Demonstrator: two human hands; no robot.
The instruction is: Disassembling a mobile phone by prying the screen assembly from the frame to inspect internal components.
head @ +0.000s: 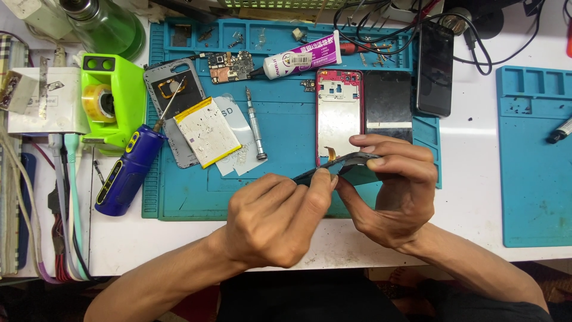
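Phone's already gutted, battery [207,132] and board [230,66] out on the bench [179,244], while left hand [277,220] and right hand [396,197] both pinch a thin dark panel [342,165], reassembly not started.

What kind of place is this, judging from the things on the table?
Most likely a phone repair bench. A blue work mat carries an opened phone frame, a loose circuit board and a blue electric screwdriver, and both hands hold a thin dark panel.
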